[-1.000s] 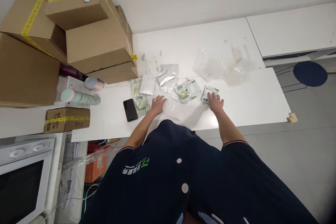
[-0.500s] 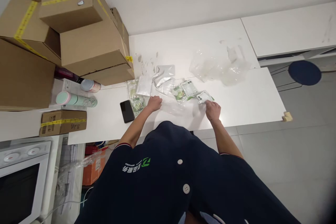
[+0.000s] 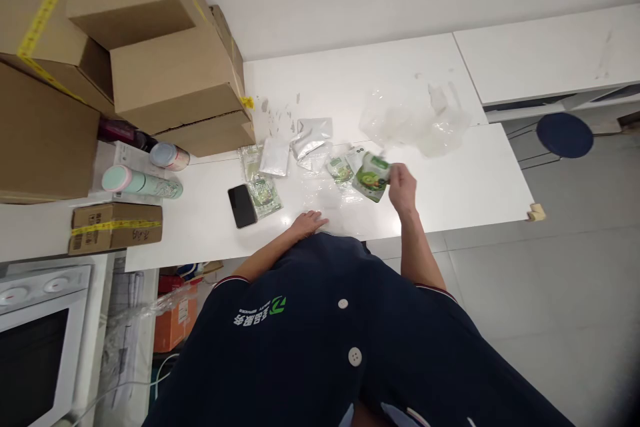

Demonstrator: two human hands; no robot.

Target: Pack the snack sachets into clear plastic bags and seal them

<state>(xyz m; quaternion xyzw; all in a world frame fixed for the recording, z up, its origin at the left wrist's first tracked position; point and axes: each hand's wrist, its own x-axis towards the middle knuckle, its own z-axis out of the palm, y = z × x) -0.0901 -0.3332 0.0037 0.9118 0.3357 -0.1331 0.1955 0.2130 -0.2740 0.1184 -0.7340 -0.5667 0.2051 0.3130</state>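
A green printed sachet point(image 3: 370, 179) is gripped at its right edge by my right hand point(image 3: 403, 187), its colourful face turned up. My left hand point(image 3: 308, 223) lies near the table's front edge with fingers stretched out, touching the clear plastic bag point(image 3: 325, 197). Behind the held sachet lies another green packet point(image 3: 340, 170), partly covered. To its left are a silver foil pouch point(image 3: 314, 135) and a white packet point(image 3: 275, 157). Another clear-wrapped green packet point(image 3: 265, 195) rests beside a black phone point(image 3: 243, 205).
Crumpled clear plastic point(image 3: 420, 123) spreads across the back right of the white table point(image 3: 465, 180). Stacked cardboard boxes point(image 3: 175, 80) stand at the left, with a mint-green bottle point(image 3: 143, 183) and a jar point(image 3: 170, 156) before them. A dark round stool point(image 3: 565, 135) is beyond the right end.
My right hand has lifted the sachet and turned it from its white side to its green side. My left hand has moved toward me and to the right, its fingers now stretched out.
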